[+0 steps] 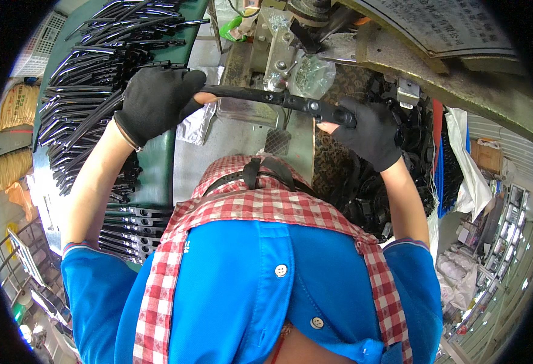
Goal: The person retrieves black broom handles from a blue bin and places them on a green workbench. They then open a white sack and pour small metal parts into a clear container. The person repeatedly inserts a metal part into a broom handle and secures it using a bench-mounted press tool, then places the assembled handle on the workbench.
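Note:
A black metal wiper arm (288,99) with round rivets is held up level between my two hands, in front of my apron. My left hand (162,100), in a black glove with a bare thumb tip, is closed round its left end. Around the wider right end, the gloved fingers of my right hand (368,131) are closed, the thumb along the near side. Left of me, many similar black wiper arms (90,100) lie heaped on a green table (157,176). More of them (136,232) are lined up on its near part.
A riveting machine (275,57) stands ahead, its upper frame (394,48) reaching over on the right. Beside its tooling lies a clear bag (315,76) of small metal parts. Black parts (363,197) are piled at my right. A foot pedal (277,142) is below the wiper arm.

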A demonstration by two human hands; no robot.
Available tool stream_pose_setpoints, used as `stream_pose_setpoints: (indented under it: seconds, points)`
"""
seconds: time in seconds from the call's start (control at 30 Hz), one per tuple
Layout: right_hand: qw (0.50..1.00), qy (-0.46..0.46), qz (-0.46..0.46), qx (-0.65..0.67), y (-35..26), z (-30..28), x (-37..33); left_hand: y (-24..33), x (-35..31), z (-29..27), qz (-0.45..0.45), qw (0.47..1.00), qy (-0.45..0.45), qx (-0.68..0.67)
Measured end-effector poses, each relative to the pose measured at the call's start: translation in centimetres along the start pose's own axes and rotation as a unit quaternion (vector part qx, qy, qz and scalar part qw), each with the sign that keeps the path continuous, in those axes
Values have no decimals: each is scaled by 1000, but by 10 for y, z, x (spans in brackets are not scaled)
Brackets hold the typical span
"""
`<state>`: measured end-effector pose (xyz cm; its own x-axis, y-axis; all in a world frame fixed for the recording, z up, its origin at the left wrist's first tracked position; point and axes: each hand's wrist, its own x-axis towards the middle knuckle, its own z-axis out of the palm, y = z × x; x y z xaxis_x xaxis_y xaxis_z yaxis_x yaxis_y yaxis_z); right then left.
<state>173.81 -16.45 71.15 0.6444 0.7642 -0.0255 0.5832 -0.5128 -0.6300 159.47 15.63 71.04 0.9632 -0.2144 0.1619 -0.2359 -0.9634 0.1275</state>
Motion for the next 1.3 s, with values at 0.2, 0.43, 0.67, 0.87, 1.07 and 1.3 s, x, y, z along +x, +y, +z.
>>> stream_pose_setpoints:
  seconds: [0.2,0.43,0.67,0.87,1.07,1.3]
  points:
    - [999,-26,-21,-9,-7,-4,14,-7,4,-5,-1,1000,-5,1]
    - [949,99,-182,-237,7,-5,21,-8,11,3,2,998,-29,-48]
    - [937,110,-209,-256,48,-7,38,-5,33,9,2,999,4,-37]
    - [994,-32,-45,-93,33,-15,53,-30,47,21,38,998,36,-36]
    - [998,-66,-4,-13,26,-10,55,-33,56,17,23,998,-39,-49]
    - [988,-32,15,-153,38,21,56,-42,56,42,46,998,-39,-13]
